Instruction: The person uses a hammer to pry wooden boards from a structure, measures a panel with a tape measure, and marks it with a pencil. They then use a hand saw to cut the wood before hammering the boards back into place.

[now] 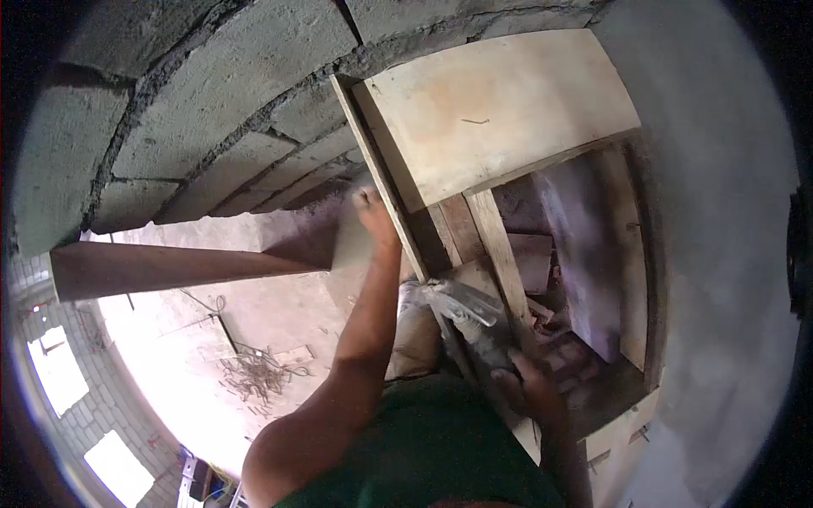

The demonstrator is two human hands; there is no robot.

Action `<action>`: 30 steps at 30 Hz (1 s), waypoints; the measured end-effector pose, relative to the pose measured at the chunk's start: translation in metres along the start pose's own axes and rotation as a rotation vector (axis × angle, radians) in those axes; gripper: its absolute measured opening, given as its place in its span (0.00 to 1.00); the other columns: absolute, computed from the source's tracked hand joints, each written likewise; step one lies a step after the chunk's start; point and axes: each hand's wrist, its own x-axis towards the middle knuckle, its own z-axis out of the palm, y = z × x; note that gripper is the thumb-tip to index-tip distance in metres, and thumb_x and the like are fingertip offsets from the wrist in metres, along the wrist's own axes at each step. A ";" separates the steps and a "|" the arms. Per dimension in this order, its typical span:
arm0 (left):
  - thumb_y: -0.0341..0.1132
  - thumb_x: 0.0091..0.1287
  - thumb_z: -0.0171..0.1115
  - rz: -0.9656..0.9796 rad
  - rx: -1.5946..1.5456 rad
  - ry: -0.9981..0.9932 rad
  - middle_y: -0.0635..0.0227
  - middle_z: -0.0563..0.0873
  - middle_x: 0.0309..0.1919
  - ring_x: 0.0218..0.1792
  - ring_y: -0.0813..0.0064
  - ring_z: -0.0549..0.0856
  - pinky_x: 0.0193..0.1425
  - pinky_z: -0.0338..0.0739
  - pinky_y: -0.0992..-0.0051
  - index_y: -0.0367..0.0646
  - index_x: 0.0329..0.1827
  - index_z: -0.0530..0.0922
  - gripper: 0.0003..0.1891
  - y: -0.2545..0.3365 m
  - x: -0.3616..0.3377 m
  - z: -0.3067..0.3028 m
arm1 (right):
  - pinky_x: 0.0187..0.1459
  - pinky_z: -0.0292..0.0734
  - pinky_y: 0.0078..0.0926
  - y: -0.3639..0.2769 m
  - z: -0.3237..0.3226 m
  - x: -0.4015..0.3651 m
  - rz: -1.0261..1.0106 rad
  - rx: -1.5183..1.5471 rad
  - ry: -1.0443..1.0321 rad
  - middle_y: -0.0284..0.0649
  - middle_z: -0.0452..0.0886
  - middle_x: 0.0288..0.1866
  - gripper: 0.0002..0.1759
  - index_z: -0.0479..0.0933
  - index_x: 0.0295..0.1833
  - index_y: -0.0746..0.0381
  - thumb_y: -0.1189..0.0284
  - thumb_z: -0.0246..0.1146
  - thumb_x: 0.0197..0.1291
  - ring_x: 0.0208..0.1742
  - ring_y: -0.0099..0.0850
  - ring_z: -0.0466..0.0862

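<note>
My left hand reaches up, its fingers closed on the top edge of a pale flat board beside a narrow wooden plank. My right hand is low and close to my body, gripping the handle of a mortar-caked tool that looks like a trowel. Its grey head points up-left toward the timber framing. My green shirt fills the bottom of the view.
A grey block wall spans the top left. A plywood panel caps a recess holding bricks. There is smooth plaster on the right, a wooden beam on the left, and scrap metal on the floor.
</note>
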 end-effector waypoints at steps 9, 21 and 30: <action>0.33 0.74 0.50 -0.009 -0.653 -0.149 0.72 0.77 0.30 0.32 0.78 0.74 0.38 0.72 0.74 0.42 0.36 0.73 0.08 0.036 -0.007 0.010 | 0.49 0.80 0.45 -0.062 -0.053 0.060 -0.404 -0.085 0.125 0.61 0.79 0.53 0.32 0.65 0.71 0.63 0.67 0.64 0.64 0.48 0.55 0.83; 0.32 0.66 0.57 -0.164 -0.632 -0.178 0.65 0.80 0.37 0.37 0.72 0.79 0.41 0.77 0.69 0.35 0.52 0.75 0.14 0.010 -0.003 0.026 | 0.38 0.82 0.45 -0.247 -0.052 0.168 -0.330 -0.915 0.067 0.53 0.84 0.36 0.13 0.83 0.47 0.62 0.72 0.57 0.61 0.37 0.47 0.87; 0.35 0.65 0.59 0.296 -0.387 -0.002 0.63 0.81 0.41 0.44 0.66 0.81 0.52 0.76 0.69 0.40 0.51 0.76 0.14 -0.056 0.017 0.039 | 0.43 0.81 0.45 -0.227 -0.041 0.141 -0.372 -0.725 0.114 0.46 0.86 0.36 0.24 0.72 0.66 0.58 0.70 0.58 0.64 0.41 0.48 0.87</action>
